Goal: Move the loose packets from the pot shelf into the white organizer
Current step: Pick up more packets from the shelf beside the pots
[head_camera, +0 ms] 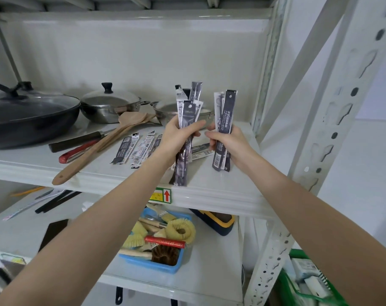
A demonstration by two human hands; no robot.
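- We're gripping one packet bundle (188, 120) in our left hand (178, 138), another bunch (224, 129) in our right hand (226, 142).
- We're leaving loose packets (137, 149) lying on the pot shelf (209, 184); no white organizer showing yet.

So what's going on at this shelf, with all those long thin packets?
A person is clearing loose packets off the pot shelf. The left hand holds one upright bunch of packets, and the right hand holds a second bunch. More packets lie flat on the shelf beside the wooden spatulas, so the job isn't finished. No white organizer is in sight.
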